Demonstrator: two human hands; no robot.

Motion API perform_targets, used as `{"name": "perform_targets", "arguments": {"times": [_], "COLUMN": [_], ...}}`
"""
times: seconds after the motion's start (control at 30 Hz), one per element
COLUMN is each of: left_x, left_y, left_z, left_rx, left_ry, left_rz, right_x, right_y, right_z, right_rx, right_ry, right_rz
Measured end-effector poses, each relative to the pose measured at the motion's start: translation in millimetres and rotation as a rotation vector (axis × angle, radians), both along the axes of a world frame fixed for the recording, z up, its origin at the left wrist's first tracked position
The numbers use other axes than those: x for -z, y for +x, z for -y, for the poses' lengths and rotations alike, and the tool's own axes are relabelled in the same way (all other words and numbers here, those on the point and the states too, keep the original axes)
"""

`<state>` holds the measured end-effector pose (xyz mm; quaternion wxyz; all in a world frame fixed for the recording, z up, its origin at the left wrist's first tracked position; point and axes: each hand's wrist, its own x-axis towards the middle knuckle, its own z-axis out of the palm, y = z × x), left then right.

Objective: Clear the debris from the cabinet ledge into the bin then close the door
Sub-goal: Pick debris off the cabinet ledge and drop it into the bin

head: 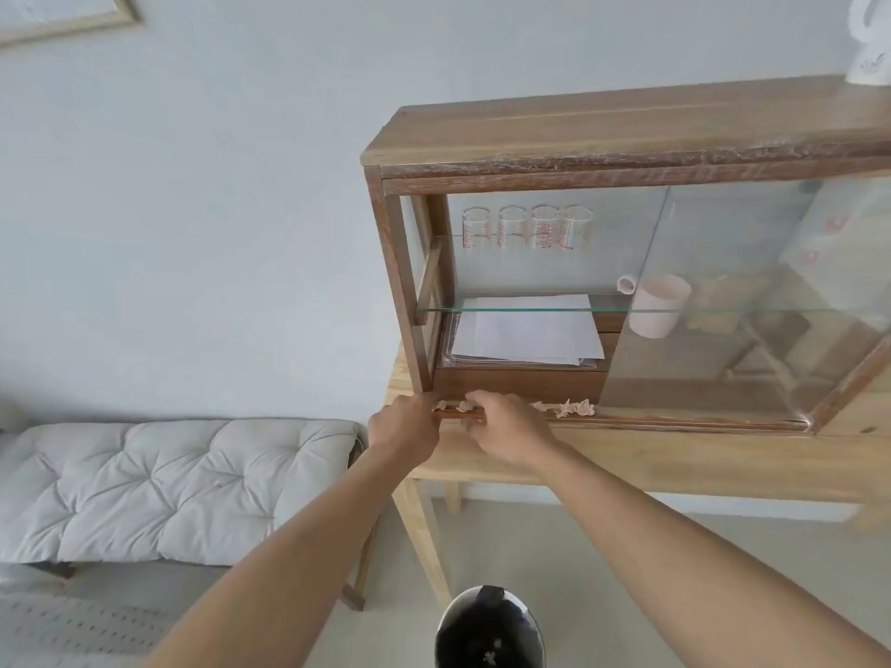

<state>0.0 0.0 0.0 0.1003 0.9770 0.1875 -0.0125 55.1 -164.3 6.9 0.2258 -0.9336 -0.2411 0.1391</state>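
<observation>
Standing on a pale wooden table [675, 465], the brown wooden display cabinet with sliding glass doors [627, 137] has its left side open, the glass door [723, 306] slid across to the right. Along the dark wooden ledge [511, 409] at the cabinet's foot lie crumpled beige paper scraps [576, 407], some between the hands and more just to the right of them. Far below, at the bottom of the view, sits a round black bin [489, 629] with a few pale bits already in it.

The left hand [402, 424] is cupped at the ledge's left end, apparently to catch; the right hand [506, 426] rests fingers-down on the ledge, seemingly gathering scraps toward it. Whether either hand actually grips any scrap, I cannot tell.

The risks, as I judge them: light scraps may slip past the cupped palm and drop to the floor, since the bin does not stand directly under the ledge end. Pieces pushed into the door track could jam the glass when it is slid shut. The scraps right of the hand could easily be missed.
</observation>
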Motion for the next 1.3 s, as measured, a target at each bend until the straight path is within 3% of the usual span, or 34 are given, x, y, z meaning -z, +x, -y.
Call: {"name": "perform_targets", "arguments": {"times": [0.17, 0.53, 1.0, 1.3], "left_x": [7, 10, 25, 70], "left_y": [2, -18, -101, -146], "left_z": [-4, 3, 28, 40], "left_rx": [-0.013, -0.007, 0.012, -0.008], "left_ry": [0.029, -0.07, -0.153, -0.221], "left_rz": [0.109, 0.204, 0.153, 0.049], "right_x": [12, 20, 29, 76], "right_y": [6, -4, -84, -126], "right_z": [-7, 11, 62, 94], "right_rx": [0.084, 0.166, 0.182, 0.203], "right_ry": [0.03, 0.153, 0.149, 0.057], "right_rz": [0.103, 0.061, -0.006, -0.1]}}
